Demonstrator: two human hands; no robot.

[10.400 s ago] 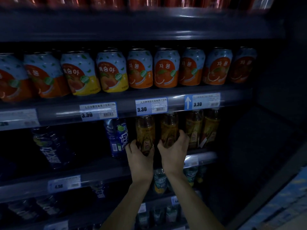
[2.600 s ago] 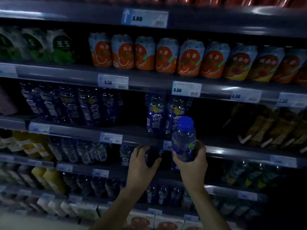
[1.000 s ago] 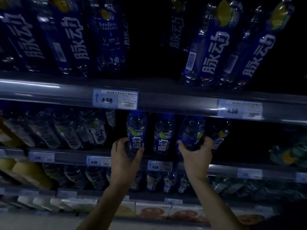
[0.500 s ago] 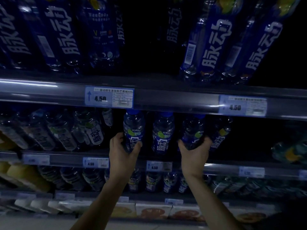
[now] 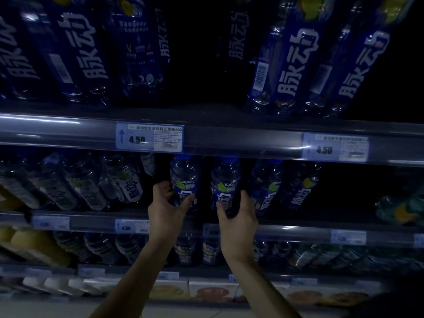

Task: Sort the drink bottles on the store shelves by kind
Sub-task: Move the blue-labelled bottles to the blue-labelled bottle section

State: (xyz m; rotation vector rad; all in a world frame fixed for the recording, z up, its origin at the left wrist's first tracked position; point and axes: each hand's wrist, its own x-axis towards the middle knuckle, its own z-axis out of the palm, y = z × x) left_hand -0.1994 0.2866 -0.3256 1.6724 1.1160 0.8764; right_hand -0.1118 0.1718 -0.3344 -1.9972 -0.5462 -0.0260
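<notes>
On the middle shelf (image 5: pixel 298 228) stands a short row of small blue-capped bottles with blue labels. My left hand (image 5: pixel 166 206) is wrapped around the leftmost blue bottle (image 5: pixel 184 177), fingers on its left side and thumb across its front. My right hand (image 5: pixel 238 216) closes around the second blue bottle (image 5: pixel 224 182), thumb to its left and fingers to its right. A third blue bottle (image 5: pixel 266 187) and a fourth (image 5: pixel 300 187) stand free to the right. Clear bottles with white labels (image 5: pixel 128 182) fill the same shelf to the left.
Tall blue bottles (image 5: pixel 286 56) crowd the shelf above, behind a rail with a 4.50 price tag (image 5: pixel 149 138). Green bottles (image 5: pixel 401 210) lie far right. Yellow bottles (image 5: pixel 34 244) sit lower left, more small bottles (image 5: pixel 211 251) below, and cartons (image 5: pixel 211 291) on the bottom shelf.
My right hand has left the third blue bottle and shifted left onto the second one. My left hand stays on the leftmost bottle. The view has moved closer to the shelf.
</notes>
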